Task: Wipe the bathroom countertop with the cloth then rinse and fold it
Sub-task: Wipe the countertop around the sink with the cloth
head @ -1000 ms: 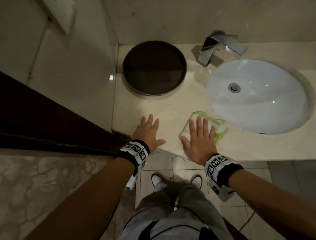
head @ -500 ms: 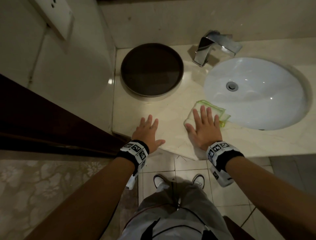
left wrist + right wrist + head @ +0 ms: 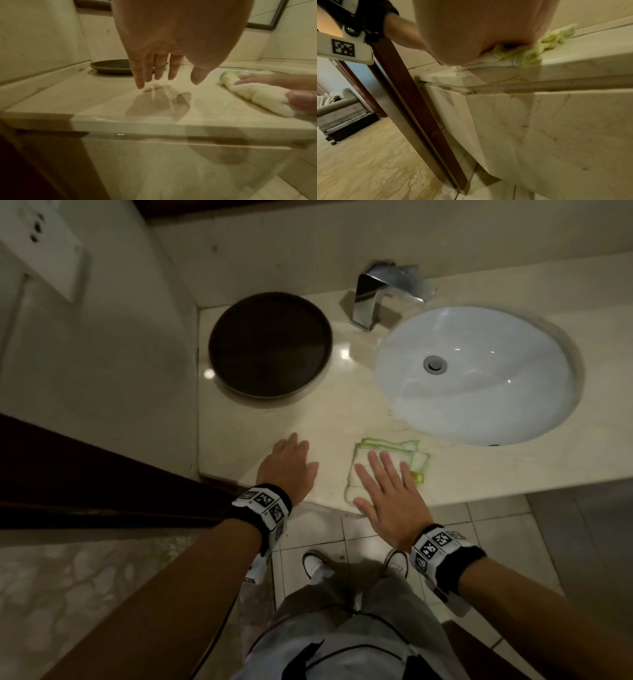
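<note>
My right hand (image 3: pixel 390 494) presses one cloth (image 3: pixel 387 453) flat on the bench (image 3: pixel 342 419), fingers straight. My left hand (image 3: pixel 289 465) hovers, fingers loose. One tray (image 3: pixel 270 344), one sink (image 3: pixel 479 392).

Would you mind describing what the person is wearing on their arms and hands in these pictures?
Both forearms are bare, with no sleeves, and the left hand and right hand wear no gloves. Each wrist carries a black band faced with white plates bearing black-and-white square markers. A white camera mount with another such marker hangs under the left wrist.
</note>
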A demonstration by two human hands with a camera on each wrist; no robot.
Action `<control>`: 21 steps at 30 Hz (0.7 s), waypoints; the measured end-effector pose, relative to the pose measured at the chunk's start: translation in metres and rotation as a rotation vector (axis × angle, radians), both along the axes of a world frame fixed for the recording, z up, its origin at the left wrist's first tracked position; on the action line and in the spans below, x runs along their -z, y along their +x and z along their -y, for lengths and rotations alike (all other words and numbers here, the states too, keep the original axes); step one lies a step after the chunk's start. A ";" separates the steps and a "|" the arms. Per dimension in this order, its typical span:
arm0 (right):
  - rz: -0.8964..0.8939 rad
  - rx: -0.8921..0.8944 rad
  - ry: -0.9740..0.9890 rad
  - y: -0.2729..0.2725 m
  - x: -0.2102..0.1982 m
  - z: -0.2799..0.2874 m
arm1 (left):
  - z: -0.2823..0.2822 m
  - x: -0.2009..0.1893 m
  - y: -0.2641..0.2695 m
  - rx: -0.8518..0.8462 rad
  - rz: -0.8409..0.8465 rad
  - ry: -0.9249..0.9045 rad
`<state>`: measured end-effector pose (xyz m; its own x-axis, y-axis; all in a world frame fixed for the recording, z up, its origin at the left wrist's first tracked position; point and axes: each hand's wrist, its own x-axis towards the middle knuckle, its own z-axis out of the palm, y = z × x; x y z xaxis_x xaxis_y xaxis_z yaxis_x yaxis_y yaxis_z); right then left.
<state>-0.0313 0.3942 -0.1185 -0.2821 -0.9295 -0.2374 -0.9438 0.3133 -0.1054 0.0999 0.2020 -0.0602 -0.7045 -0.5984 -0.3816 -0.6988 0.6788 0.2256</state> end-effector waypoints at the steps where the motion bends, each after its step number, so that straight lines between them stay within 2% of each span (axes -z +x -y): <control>1: 0.000 -0.017 -0.001 -0.004 0.000 -0.004 | -0.007 0.001 -0.007 0.027 -0.010 0.037; 6: 0.008 -0.002 -0.012 -0.027 -0.002 -0.036 | -0.038 0.006 -0.045 0.222 0.035 0.095; 10: 0.016 0.077 0.016 -0.060 -0.007 -0.077 | -0.066 0.005 -0.073 0.282 0.060 0.156; 14: 0.010 0.180 0.061 -0.104 -0.012 -0.126 | -0.085 0.013 -0.091 0.315 0.164 0.103; 17: 0.036 0.252 0.051 -0.108 -0.012 -0.127 | -0.090 0.019 -0.090 0.340 0.229 0.048; 21: 0.069 0.350 0.049 -0.083 -0.010 -0.096 | -0.085 0.019 -0.090 0.364 0.247 0.049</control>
